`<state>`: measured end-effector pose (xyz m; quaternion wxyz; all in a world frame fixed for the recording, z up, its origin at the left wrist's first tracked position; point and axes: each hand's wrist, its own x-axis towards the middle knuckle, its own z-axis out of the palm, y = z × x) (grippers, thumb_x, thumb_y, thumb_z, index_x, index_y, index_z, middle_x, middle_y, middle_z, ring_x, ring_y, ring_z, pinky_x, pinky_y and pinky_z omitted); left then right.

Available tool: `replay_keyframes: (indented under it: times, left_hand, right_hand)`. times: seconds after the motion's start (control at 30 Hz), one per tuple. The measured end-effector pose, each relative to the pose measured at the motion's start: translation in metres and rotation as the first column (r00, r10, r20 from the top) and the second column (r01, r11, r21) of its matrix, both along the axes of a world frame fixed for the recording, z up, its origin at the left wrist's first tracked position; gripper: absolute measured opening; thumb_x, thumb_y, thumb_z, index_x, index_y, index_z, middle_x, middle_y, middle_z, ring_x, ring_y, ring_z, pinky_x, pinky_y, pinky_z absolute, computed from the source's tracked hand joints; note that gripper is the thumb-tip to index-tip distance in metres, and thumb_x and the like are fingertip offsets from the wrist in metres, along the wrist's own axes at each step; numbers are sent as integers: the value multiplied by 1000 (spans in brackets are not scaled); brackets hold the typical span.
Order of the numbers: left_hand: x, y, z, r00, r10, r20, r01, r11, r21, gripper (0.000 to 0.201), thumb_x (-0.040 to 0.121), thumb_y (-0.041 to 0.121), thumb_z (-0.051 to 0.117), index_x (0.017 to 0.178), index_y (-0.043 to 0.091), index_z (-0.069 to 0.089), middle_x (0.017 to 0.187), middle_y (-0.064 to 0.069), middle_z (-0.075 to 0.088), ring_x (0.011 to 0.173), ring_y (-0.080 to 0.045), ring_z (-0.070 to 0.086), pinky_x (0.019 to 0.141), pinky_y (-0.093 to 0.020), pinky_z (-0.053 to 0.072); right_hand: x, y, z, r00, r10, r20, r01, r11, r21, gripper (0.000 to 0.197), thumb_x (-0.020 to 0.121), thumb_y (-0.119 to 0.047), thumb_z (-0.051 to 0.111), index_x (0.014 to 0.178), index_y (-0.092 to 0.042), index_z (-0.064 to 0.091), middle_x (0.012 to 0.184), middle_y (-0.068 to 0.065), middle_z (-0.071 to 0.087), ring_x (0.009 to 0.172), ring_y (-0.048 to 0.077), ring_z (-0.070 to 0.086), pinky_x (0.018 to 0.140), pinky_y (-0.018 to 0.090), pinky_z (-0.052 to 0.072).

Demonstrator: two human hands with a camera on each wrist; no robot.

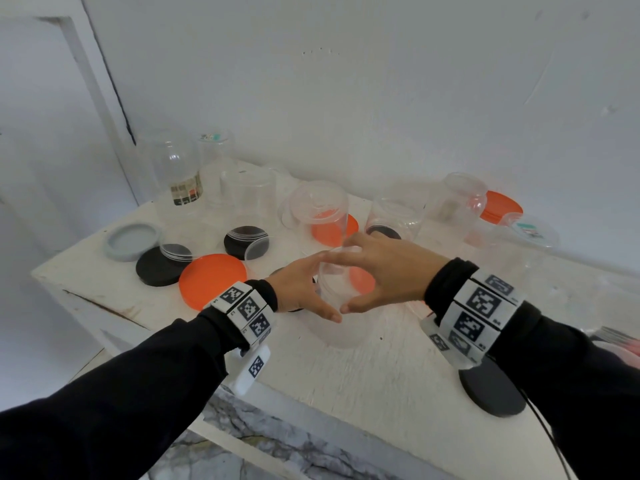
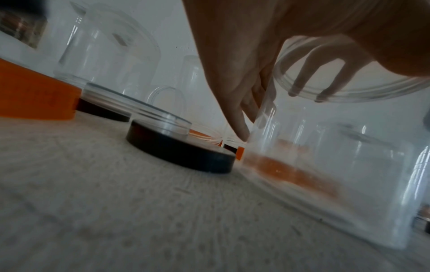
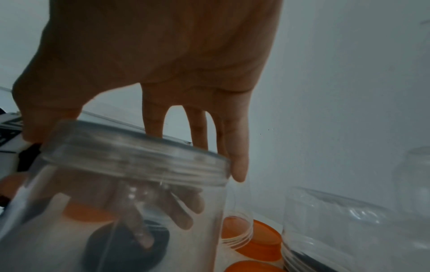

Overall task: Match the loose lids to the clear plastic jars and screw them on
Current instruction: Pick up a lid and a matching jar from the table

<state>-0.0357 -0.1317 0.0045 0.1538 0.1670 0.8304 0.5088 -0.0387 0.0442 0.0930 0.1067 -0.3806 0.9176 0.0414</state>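
From the head view, both hands are meeting around one clear jar (image 1: 337,299) that is standing on the white bench (image 1: 381,368), near its front middle. The left hand (image 1: 298,289) is cupping the jar's left side, thumb reaching forward, and the right hand (image 1: 381,271) is arching over its open top, with spread fingers (image 1: 343,252) draped on the far rim. Loose lids are lying around: an orange lid (image 1: 211,278) just left of the left wrist, a black lid (image 1: 157,266) touching it, a grey lid (image 1: 131,240) further back, and more clear jars standing behind.

In the left wrist view, the left hand's fingers (image 2: 239,117) are lying straight against the jar's wall, beside a black lid (image 2: 181,149) carrying an upturned jar.

In the right wrist view, the right hand's fingers (image 3: 237,158) are spreading down over the threaded rim (image 3: 139,156), gripping it from above; the left fingers are showing through the clear wall.
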Motion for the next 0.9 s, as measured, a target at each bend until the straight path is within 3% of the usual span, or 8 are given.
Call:
replay_keyframes:
  times: [0.13, 0.23, 0.37, 0.5, 0.6, 0.67, 0.8, 0.9]
  left_hand:
    - [1, 0, 1, 1000, -15, -14, 15, 1000, 0, 109, 37, 49, 79, 134, 32, 34, 130, 10, 49, 123, -6, 43, 101, -25, 38]
    - [2, 0, 2, 999, -29, -32, 29, 1000, -13, 107, 38, 50, 80, 133, 32, 34, 129, 12, 49, 123, -6, 43, 101, -27, 38]
    - [4, -1, -1, 997, 2, -72, -4, 1000, -26, 106, 39, 52, 82, 133, 30, 38, 128, 13, 51, 121, -6, 45, 103, -31, 39]
    - [10, -1, 3, 992, 15, -124, -8, 998, 64, 88, 57, 23, 88, 127, 38, 36, 122, 23, 48, 116, 3, 46, 96, -16, 41]
    - [9, -14, 14, 986, 25, -166, -6, 994, 111, 74, 67, 21, 82, 129, 30, 44, 128, 17, 49, 118, 5, 45, 100, -23, 41]
    - [6, -30, 25, 974, 93, -208, -59, 985, 164, 60, 71, 26, 79, 123, 33, 49, 125, 15, 53, 116, 4, 48, 97, -22, 42]
    - [-14, -58, 47, 843, 288, -454, -241, 957, 159, 28, 85, 21, 66, 111, 24, 58, 114, 15, 58, 107, 1, 54, 90, -19, 41]
    - [-39, -75, 54, 718, 371, -589, -374, 919, 123, 23, 87, 16, 62, 110, 15, 60, 113, 5, 59, 107, -11, 54, 94, -27, 39]
  right_hand:
    - [2, 0, 0, 1000, -25, 6, 25, 1000, -13, 81, 73, -66, 60, 142, -45, 23, 133, -1, 40, 115, 19, 40, 93, 36, 44]
    - [3, 0, -1, 998, -54, 37, 56, 996, -66, 84, 72, -63, 64, 143, -41, 24, 136, -2, 39, 122, 18, 38, 99, 36, 40]
    - [5, 4, 0, 979, -173, 111, 185, 977, -106, 96, 67, -58, 72, 145, -36, 20, 133, 1, 39, 122, 17, 37, 102, 35, 38]
    - [13, 12, 5, 969, -207, 133, 230, 953, -197, 93, 65, -55, 76, 143, -35, 28, 133, 0, 38, 123, 17, 36, 104, 35, 36]
    - [18, 22, 19, 965, -242, 98, 259, 935, -242, 94, 64, -54, 76, 142, -35, 27, 136, -3, 36, 122, 15, 39, 104, 33, 36]
    - [19, 31, 30, 962, -270, 49, 272, 921, -280, 94, 63, -53, 77, 141, -36, 28, 133, -5, 37, 118, 14, 41, 100, 31, 38]
    - [11, 45, 50, 925, -377, -37, 328, 845, -422, 95, 61, -51, 78, 141, -35, 29, 125, -9, 34, 116, 10, 40, 90, 23, 33]
    - [-5, 44, 58, 891, -445, -94, 331, 776, -536, 101, 60, -49, 79, 143, -33, 23, 129, -1, 30, 119, 17, 38, 96, 30, 37]
